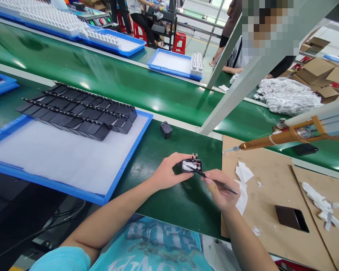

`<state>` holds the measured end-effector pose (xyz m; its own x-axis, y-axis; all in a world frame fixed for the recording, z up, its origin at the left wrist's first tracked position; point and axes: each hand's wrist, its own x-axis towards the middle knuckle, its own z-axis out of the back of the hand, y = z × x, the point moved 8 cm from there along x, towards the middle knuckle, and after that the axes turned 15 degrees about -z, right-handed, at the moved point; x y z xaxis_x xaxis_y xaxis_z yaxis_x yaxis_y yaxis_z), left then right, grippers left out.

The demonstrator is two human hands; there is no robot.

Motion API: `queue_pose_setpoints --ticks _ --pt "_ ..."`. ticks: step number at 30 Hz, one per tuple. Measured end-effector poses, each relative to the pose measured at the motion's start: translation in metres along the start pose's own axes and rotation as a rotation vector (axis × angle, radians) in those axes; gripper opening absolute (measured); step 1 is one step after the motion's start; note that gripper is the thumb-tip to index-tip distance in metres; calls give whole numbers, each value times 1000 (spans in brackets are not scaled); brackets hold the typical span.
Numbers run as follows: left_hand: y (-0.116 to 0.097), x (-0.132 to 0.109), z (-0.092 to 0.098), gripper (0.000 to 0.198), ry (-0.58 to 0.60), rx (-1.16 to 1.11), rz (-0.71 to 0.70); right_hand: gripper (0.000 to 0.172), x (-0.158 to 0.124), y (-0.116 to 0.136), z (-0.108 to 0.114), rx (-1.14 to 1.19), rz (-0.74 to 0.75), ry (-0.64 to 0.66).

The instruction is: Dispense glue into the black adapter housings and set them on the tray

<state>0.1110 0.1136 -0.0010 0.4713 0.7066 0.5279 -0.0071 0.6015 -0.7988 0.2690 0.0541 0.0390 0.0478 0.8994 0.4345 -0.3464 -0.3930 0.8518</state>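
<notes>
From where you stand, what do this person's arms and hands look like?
The left hand and right hand are ungloved, with no watch or bracelet showing. Both forearms are bare. A short turquoise sleeve shows on the left arm; the right sleeve is unseen.

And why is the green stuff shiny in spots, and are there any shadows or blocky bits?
In the head view, bright glare spots the long green belt, probably from lamps overhead; also in the head view, a soft shadow darkens the green tabletop near the right hand; and in the head view's upper right, blocky squares hide details.
</notes>
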Motion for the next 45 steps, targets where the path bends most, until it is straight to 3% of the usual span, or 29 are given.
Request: queue_pose_setpoints --ticks 6,30,39,45 --pt "0 -1 -1 46 11 -25 -1 34 -1 -1 0 23 26 12" --pt "10 -5 -3 49 33 -135 105 28 6 8 -1 38 76 116" --pt "13 -5 -3 50 12 -172 122 32 9 13 6 -52 178 103" --pt "15 -5 0 50 -13 -172 124 27 8 2 20 41 100 -14"
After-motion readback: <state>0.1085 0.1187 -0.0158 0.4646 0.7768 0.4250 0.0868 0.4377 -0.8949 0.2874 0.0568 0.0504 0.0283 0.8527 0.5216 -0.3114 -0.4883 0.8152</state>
